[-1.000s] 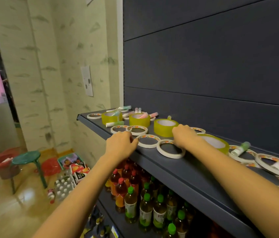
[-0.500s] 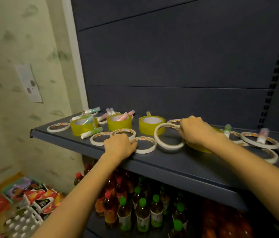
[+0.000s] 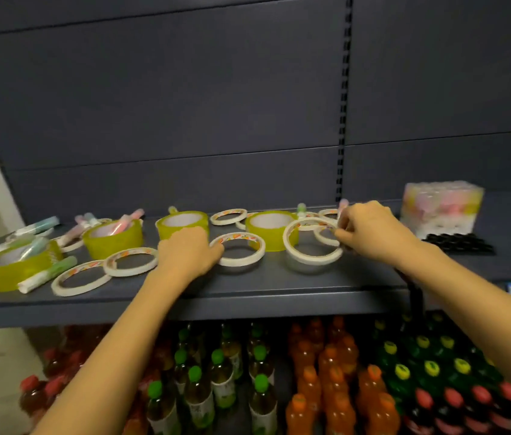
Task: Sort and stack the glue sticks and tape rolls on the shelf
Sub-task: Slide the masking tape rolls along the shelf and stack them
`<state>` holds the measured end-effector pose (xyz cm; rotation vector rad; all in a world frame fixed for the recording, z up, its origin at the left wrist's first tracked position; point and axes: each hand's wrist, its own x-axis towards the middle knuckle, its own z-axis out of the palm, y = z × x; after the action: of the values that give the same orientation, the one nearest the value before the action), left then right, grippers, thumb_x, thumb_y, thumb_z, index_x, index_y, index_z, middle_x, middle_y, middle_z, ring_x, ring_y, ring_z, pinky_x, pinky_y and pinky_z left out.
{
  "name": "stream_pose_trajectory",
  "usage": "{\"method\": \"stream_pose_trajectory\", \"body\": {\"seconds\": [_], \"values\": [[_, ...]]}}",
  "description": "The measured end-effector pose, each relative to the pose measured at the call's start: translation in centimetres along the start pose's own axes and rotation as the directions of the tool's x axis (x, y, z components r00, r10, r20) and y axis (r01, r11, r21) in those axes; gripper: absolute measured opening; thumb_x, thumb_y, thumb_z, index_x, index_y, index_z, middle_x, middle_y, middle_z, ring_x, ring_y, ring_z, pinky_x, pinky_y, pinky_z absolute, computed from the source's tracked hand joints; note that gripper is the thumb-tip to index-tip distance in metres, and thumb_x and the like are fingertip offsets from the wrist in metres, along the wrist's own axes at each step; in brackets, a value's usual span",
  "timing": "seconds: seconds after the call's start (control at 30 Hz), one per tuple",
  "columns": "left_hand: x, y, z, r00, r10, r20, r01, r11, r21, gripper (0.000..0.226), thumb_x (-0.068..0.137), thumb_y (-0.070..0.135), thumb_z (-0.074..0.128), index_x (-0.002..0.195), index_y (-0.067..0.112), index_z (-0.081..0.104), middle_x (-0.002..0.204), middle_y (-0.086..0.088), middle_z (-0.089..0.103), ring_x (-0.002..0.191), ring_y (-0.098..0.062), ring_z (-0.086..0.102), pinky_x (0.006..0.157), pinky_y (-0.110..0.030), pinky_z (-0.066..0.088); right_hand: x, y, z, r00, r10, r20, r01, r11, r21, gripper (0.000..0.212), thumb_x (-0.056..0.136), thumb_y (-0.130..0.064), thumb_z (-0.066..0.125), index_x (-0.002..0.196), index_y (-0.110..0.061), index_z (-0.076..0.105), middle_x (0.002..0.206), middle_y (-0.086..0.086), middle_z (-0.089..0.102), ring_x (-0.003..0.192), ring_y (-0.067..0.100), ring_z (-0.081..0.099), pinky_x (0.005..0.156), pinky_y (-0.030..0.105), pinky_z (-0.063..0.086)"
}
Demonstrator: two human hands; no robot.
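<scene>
— Tape rolls and glue sticks are lying mixed along the shelf. What is each grip doing?
— Right grip is pinching a thin white tape ring, holding it tilted beside a yellow tape roll. Left grip is curling against another flat white ring; whether it is holding, I cannot tell.
— Advice?
— I'd be lowering the ring squarely onto a matching one, lining up rims so the stack is sitting level.
</scene>
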<state>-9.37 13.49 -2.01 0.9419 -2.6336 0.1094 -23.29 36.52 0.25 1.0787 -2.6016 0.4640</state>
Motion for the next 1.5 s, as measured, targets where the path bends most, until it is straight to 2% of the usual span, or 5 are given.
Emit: {"method": "stream_pose_trajectory", "body": {"seconds": [0.3,0.5,0.67,0.87,1.5], "values": [[-1.1,12.9,-1.0,0.968,0.243,-0.07,-0.25,0.959,-0.136,0.045,0.092,0.046,0.044,0.059,0.014,0.045,0.088,-0.012,0.066,0.076,-0.029,0.055,0.062,-0.031,0.039,-6.0,10.7,-5.7,0.976,0.219,-0.015,-0.219,0.976,-0.019,0.026,0.087,-0.023,0.058,0.072,-0.004,0.069,0.077,0.016,0.07,0.079,0.03,0.065,0.077,0.034,0.052],[-3.9,24.0,-1.7,0.924,0.381,0.016,-0.362,0.89,-0.277,0.042,0.094,0.042,0.043,0.072,0.01,0.059,0.144,-0.011,0.045,0.122,-0.031,0.05,0.094,-0.038,0.042,-11.7,20.1,-10.2,0.929,0.369,-0.01,-0.369,0.929,-0.038,0.028,0.089,-0.023,0.059,0.069,-0.007,0.07,0.068,0.01,0.072,0.062,0.02,0.066,0.06,0.027,0.05],[-6.9,33.2,-2.2,0.913,0.408,-0.011,-0.383,0.847,-0.368,0.051,0.091,0.043,0.047,0.051,0.013,0.038,0.056,-0.005,0.045,0.079,-0.033,0.058,0.074,-0.034,0.044,-16.7,27.6,-13.4,0.907,0.421,-0.028,-0.422,0.904,-0.067,0.03,0.089,-0.023,0.06,0.061,-0.012,0.066,0.061,0.009,0.069,0.053,0.016,0.059,0.057,0.026,0.049],[-9.6,43.9,-1.7,0.889,0.452,-0.074,-0.439,0.795,-0.418,0.051,0.09,0.038,0.051,0.049,0.012,0.034,0.046,-0.001,0.033,0.046,-0.019,0.031,0.046,-0.025,0.023,-21.8,35.7,-16.4,0.87,0.488,-0.068,-0.493,0.864,-0.104,0.032,0.089,-0.024,0.058,0.063,-0.01,0.07,0.049,-0.002,0.059,0.046,0.004,0.051,0.046,0.015,0.033],[-5.1,68.7,-0.1,0.832,0.548,-0.089,-0.541,0.765,-0.35,0.043,0.09,0.039,0.048,0.054,0.017,0.038,0.058,0.001,0.043,0.064,-0.024,0.047,0.061,-0.029,0.036,-21.8,56.4,-20.9,0.723,0.675,-0.143,-0.689,0.719,-0.09,0.036,0.091,-0.027,0.058,0.068,-0.003,0.072,0.054,0.005,0.062,0.051,0.015,0.052,0.043,0.021,0.035]]}}
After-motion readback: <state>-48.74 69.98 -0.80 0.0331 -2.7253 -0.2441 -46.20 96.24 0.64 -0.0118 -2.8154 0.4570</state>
